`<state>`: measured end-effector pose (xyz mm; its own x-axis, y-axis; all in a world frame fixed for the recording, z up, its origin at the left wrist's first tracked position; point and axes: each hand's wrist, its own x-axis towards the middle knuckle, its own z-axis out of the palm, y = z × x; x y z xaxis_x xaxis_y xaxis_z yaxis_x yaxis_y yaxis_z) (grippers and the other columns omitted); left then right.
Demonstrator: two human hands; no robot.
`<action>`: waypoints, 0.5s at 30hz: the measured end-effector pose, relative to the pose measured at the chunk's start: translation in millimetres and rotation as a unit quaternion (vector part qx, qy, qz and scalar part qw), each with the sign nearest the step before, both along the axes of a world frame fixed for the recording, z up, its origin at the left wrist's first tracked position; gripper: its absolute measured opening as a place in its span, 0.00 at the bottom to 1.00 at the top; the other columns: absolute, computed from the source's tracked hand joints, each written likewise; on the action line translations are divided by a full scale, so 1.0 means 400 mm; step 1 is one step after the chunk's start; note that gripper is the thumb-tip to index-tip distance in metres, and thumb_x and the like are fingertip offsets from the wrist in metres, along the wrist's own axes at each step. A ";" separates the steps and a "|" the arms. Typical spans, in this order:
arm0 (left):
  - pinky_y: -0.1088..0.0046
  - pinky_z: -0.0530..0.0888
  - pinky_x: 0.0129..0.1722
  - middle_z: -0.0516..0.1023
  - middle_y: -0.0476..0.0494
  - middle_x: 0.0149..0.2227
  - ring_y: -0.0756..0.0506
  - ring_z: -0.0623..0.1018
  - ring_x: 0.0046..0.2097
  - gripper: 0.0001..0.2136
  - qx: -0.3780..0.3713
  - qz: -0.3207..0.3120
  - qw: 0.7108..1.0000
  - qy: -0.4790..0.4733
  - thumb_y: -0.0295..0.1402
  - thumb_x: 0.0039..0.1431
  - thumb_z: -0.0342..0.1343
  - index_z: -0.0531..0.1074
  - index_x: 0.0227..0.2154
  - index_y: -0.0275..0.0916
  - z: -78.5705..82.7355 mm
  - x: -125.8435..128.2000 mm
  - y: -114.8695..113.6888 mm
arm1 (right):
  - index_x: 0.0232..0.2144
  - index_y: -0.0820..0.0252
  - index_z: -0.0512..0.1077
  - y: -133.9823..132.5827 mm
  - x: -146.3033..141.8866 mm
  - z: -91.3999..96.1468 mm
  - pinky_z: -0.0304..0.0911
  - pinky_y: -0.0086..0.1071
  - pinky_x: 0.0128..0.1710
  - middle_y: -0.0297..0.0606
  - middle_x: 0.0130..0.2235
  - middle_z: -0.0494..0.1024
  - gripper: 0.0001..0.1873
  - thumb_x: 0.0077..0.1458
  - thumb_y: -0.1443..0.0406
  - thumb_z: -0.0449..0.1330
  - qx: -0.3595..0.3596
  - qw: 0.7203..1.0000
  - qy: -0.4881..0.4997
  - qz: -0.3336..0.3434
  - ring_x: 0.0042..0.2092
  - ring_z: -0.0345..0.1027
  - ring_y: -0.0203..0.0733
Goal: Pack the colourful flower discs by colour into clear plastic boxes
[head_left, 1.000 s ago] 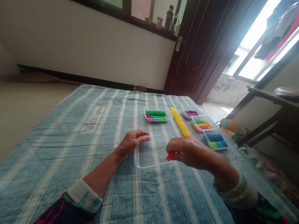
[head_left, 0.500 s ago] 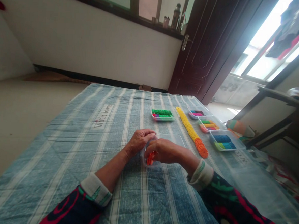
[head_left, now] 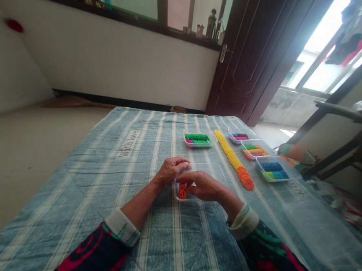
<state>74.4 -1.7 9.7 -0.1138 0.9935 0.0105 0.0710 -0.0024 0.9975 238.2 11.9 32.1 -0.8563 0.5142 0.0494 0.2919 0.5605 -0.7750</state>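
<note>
Head view: the left hand [head_left: 171, 171] pinches the clear box [head_left: 212, 171] at its left corner. Orange pieces [head_left: 182, 191] lie inside the box's left end. Beside them is the right hand [head_left: 203, 185]; I cannot tell if its grip holds any. Right of the box lies a yellow-orange strip [head_left: 230, 154].

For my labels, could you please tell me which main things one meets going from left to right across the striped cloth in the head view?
"With love" lettering, left hand, right hand, yellow-and-orange strip, blue-and-lime-filled clear box.
</note>
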 end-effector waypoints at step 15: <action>0.64 0.75 0.39 0.82 0.43 0.30 0.42 0.80 0.34 0.15 -0.008 0.001 1.000 0.007 0.42 0.45 0.61 0.77 0.32 0.36 0.006 -0.003 -0.003 | 0.37 0.62 0.73 0.005 -0.009 0.012 0.61 0.29 0.35 0.32 0.30 0.75 0.13 0.46 0.75 0.57 -0.010 0.999 -0.002 0.033 0.33 0.67 0.35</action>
